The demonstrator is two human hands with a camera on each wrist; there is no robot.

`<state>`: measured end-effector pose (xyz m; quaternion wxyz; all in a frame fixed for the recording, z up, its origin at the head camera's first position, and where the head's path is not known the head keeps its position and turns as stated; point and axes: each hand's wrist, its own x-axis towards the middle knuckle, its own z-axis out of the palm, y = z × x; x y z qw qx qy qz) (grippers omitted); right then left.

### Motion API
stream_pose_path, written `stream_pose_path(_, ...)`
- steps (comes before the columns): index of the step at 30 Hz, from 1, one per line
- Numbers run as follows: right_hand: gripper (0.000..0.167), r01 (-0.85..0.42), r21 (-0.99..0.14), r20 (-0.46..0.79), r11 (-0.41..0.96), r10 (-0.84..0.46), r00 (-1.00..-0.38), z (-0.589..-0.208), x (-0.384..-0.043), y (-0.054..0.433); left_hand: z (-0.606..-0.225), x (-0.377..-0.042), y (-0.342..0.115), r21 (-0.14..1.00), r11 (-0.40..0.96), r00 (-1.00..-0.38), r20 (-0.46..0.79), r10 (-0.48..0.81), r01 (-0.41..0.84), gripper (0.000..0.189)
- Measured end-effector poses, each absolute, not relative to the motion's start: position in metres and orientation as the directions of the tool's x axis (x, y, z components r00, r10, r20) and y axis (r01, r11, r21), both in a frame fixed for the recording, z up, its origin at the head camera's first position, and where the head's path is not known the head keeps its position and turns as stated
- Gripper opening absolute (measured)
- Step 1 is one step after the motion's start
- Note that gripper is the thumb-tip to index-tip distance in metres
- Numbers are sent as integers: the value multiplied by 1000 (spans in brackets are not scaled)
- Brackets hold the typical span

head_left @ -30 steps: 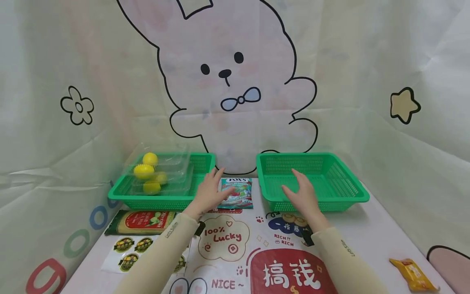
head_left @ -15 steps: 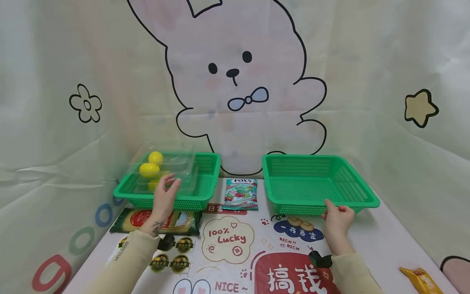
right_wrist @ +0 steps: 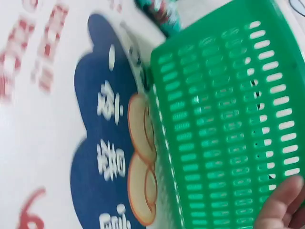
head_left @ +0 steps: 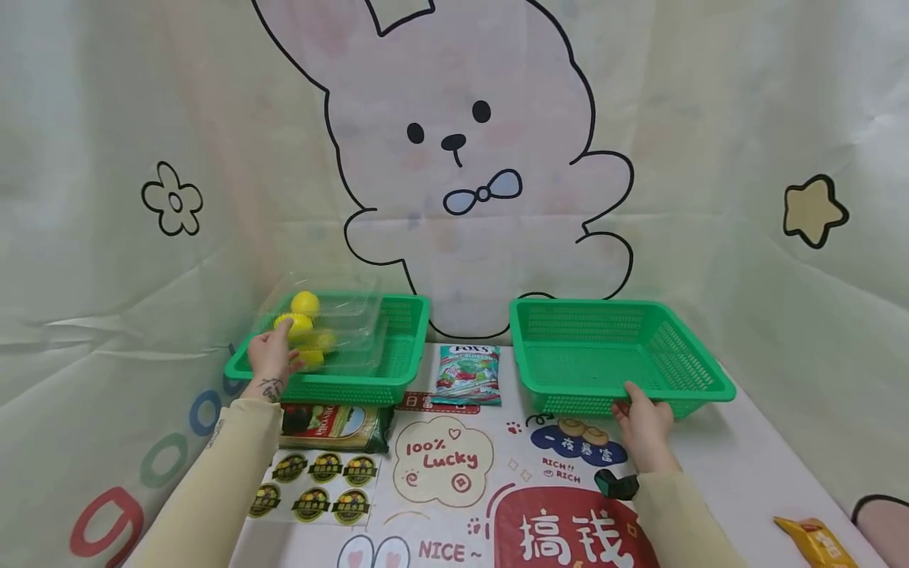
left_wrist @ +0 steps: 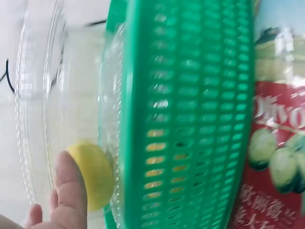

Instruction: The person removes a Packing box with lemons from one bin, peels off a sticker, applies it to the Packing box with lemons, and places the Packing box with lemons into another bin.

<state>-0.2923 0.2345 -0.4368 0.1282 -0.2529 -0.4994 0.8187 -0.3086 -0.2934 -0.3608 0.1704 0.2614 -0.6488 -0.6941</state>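
Lemons (head_left: 304, 325) near left grip (head_left: 271, 356) — basket (head_left: 568, 401) in right grip (head_left: 648, 430)

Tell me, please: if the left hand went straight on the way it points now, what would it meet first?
Most likely the clear plastic container with yellow fruit; depth is unclear, and the left hand may be touching it.

Soft, even light. Back sheet (head_left: 675, 118) pale, with large cartoon animal (head_left: 454, 87) in blue bow tie. Left sheet (head_left: 71, 260) creased, bore flower outline (head_left: 174, 202) and coloured rings. Right sheet (head_left: 802, 331) carried tan star (head_left: 815, 211). Worktop (head_left: 724, 481) whitish, printed with lettering and doodles.
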Motion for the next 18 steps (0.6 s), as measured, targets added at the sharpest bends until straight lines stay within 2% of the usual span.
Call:
stream_pose_path(7, 29, 57, -910, -276, -411, 495, -824, -436, -292, 238, -354, -325, -303, 955, -195, -793, -295, -533, -224, 97)
stream_pose_path(9, 28, 55, -907, -277, -417, 494, -824, -435, -292, 238, -354, -328, -306, 944, -212, -787, -328, -523, -252, 104)
stream_pose_path(18, 26, 52, -920, -256, -388, 493, -831, -433, -291, 236, -351, -334, -325, 942, -239, -727, -334, -600, -235, 106)
